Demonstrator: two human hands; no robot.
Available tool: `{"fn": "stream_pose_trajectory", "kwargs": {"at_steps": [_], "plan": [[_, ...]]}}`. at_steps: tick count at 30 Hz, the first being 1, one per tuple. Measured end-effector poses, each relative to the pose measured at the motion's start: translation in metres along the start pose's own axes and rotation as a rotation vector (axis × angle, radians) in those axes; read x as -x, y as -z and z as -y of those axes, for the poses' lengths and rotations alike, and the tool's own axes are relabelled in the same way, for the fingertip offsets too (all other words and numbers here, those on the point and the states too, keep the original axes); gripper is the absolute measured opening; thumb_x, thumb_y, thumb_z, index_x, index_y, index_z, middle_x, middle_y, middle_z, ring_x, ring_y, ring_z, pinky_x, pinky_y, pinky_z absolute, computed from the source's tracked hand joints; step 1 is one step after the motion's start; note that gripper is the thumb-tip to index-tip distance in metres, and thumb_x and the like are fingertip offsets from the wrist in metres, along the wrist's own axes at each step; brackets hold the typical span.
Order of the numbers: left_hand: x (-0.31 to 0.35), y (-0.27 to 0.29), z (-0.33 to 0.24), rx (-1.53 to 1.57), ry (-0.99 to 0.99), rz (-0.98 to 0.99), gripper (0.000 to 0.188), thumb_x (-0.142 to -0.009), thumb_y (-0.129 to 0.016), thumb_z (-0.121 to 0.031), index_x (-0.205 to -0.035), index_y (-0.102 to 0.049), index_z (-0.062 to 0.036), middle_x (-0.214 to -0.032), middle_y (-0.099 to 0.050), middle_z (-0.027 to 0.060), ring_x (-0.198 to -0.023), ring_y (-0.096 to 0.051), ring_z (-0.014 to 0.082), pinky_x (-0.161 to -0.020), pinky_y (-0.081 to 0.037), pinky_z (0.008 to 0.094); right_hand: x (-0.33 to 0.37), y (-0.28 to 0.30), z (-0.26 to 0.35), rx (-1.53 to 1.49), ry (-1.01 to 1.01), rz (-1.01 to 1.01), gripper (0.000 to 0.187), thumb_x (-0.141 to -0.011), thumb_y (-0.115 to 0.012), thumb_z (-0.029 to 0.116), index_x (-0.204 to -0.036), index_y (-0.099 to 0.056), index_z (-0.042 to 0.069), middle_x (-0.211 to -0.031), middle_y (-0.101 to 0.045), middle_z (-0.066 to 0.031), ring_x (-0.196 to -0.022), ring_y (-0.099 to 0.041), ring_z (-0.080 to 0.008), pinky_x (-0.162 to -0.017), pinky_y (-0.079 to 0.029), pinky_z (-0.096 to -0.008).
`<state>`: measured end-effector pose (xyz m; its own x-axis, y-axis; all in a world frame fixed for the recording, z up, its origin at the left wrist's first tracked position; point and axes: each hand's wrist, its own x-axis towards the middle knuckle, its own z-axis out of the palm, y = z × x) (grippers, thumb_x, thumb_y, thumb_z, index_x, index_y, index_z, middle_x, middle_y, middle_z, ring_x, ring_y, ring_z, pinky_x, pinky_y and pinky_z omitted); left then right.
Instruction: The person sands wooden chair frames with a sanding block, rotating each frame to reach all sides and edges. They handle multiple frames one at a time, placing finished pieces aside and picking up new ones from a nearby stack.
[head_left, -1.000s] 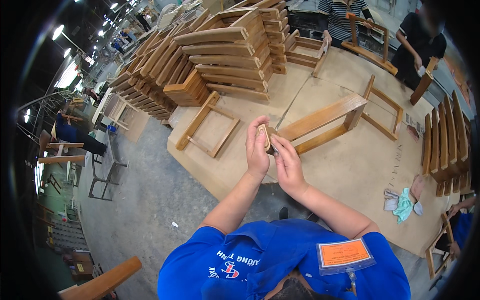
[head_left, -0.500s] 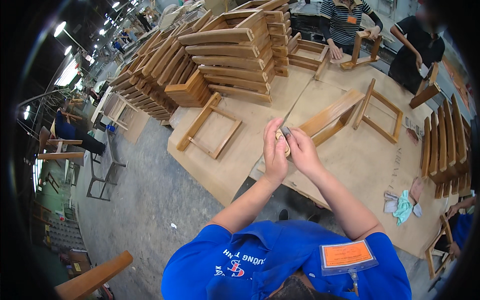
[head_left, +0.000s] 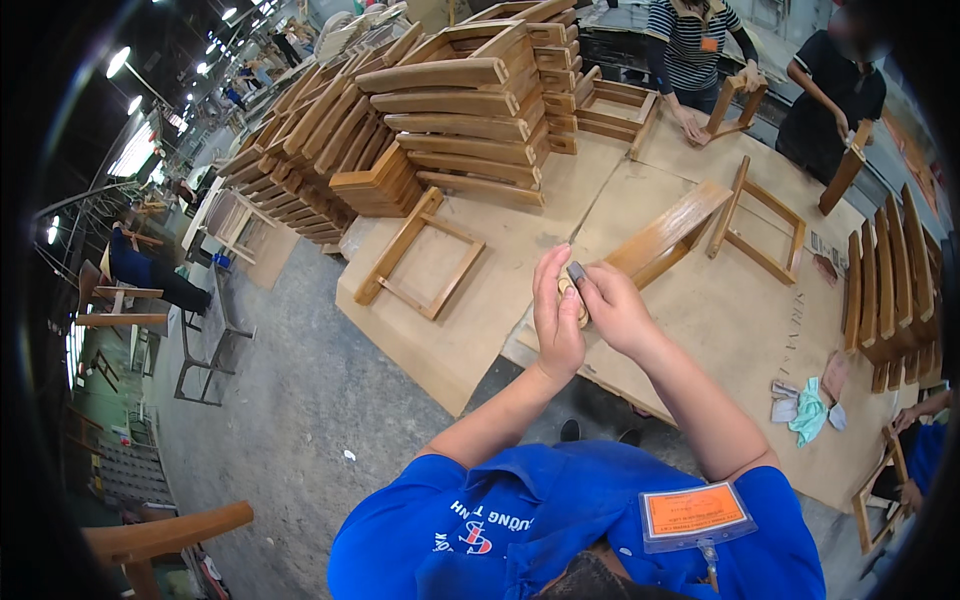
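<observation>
Small pale tan piece [head_left: 572,296], rounded, pinched between left hand [head_left: 556,318] and right hand [head_left: 612,310], mostly hidden by fingers. Held above the near edge of the board-covered workbench [head_left: 480,320], just before a slanted wooden chair part [head_left: 668,232].

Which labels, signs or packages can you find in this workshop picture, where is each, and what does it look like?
Orange rectangular badge in a clear holder: on the blue shirt, bottom of the picture.
Dark markings on the tan board tabletop: right of the person's hands, running in a line.
No packages or screens show.
</observation>
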<state>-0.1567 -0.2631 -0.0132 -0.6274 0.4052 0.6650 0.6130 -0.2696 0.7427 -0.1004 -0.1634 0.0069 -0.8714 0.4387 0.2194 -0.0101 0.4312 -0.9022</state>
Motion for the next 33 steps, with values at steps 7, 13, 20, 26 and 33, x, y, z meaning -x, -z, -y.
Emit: {"fn": "stream_pose_trajectory", "kwargs": {"at_steps": [7, 13, 20, 26, 33], "plan": [[0.002, -0.004, -0.001, 0.033, 0.000, -0.033, 0.045, -0.089, -0.038, -0.006, -0.133, -0.040, 0.0047, -0.138, -0.040, 0.0204, -0.130, -0.036, 0.0330, -0.111, -0.025, 0.0415, 0.000, 0.003, -0.002, -0.080, -0.051, 0.048, 0.024, -0.094, -0.047, 0.013, -0.079, -0.056, -0.004, -0.074, -0.056, -0.0106, -0.070, -0.052, -0.0184, -0.064, -0.042, -0.0337], [0.002, -0.006, 0.002, -0.008, -0.038, -0.054, 0.046, -0.089, -0.038, -0.005, -0.134, -0.039, 0.0047, -0.138, -0.040, 0.0205, -0.130, -0.036, 0.0330, -0.110, -0.025, 0.0414, 0.006, 0.005, 0.014, -0.085, -0.191, 0.069, 0.020, -0.092, -0.048, 0.011, -0.082, -0.057, -0.005, -0.084, -0.058, -0.0197, -0.080, -0.058, -0.0314, -0.070, -0.044, -0.0386], [-0.001, -0.011, -0.003, 0.034, 0.067, -0.109, 0.045, -0.090, -0.037, -0.008, -0.133, -0.041, 0.0039, -0.137, -0.041, 0.0189, -0.130, -0.036, 0.0311, -0.110, -0.025, 0.0396, 0.016, 0.007, 0.033, -0.142, -0.072, -0.001, 0.019, -0.093, -0.046, 0.007, -0.097, -0.061, -0.005, -0.096, -0.059, -0.0176, -0.090, -0.058, -0.0311, -0.079, -0.046, -0.0358], [-0.010, -0.007, -0.005, -0.028, 0.150, -0.160, 0.043, -0.092, -0.036, -0.015, -0.130, -0.044, 0.0031, -0.134, -0.046, 0.0174, -0.125, -0.042, 0.0281, -0.106, -0.029, 0.0358, 0.026, 0.001, 0.035, -0.213, 0.105, -0.115, 0.022, -0.093, -0.045, 0.005, -0.106, -0.060, -0.006, -0.106, -0.060, -0.0176, -0.097, -0.059, -0.0309, -0.084, -0.046, -0.0341], [-0.013, 0.009, 0.011, 0.029, 0.091, -0.172, 0.039, -0.090, -0.036, -0.005, -0.126, -0.048, 0.0013, -0.132, -0.046, 0.0172, -0.127, -0.040, 0.0285, -0.108, -0.028, 0.0381, 0.040, -0.025, 0.026, -0.186, 0.298, -0.137, 0.028, -0.092, -0.046, 0.002, -0.118, -0.056, -0.004, -0.115, -0.057, -0.0177, -0.105, -0.058, -0.0307, -0.090, -0.045, -0.0333]]}}
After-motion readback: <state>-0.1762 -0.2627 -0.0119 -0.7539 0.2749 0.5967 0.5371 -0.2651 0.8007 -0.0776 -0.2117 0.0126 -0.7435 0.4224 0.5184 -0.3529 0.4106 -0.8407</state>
